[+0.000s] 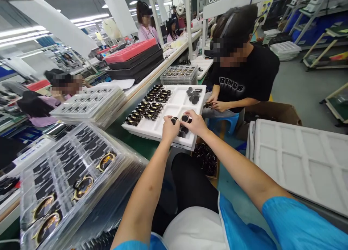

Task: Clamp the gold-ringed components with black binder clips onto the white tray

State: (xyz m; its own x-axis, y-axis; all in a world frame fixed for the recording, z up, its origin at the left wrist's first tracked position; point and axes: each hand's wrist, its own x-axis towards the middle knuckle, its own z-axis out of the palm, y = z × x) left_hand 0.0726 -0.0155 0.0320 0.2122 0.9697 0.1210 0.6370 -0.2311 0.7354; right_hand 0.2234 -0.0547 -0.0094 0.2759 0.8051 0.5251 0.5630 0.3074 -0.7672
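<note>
Over the near part of a white foam tray (163, 134), both of my hands are close together. My left hand (170, 129) pinches a small dark round disc (174, 120). Between the fingers of my right hand (196, 123) is a gold-rimmed round watch case (185, 118) with a dark centre. More dark discs lie in the compartment under my hands, partly hidden by them. Grey-black round discs (194, 96) fill part of the far right compartment. Rows of black and gold parts (148, 110) stand along the tray's left side.
Stacked clear plastic trays (65, 163) at left hold several gold-rimmed round parts. Another clear tray stack (87, 105) stands behind. A co-worker (241, 72) sits at right, holding a small part. White foam trays (301, 159) stand at right; a box of dark pieces (205, 157) sits below.
</note>
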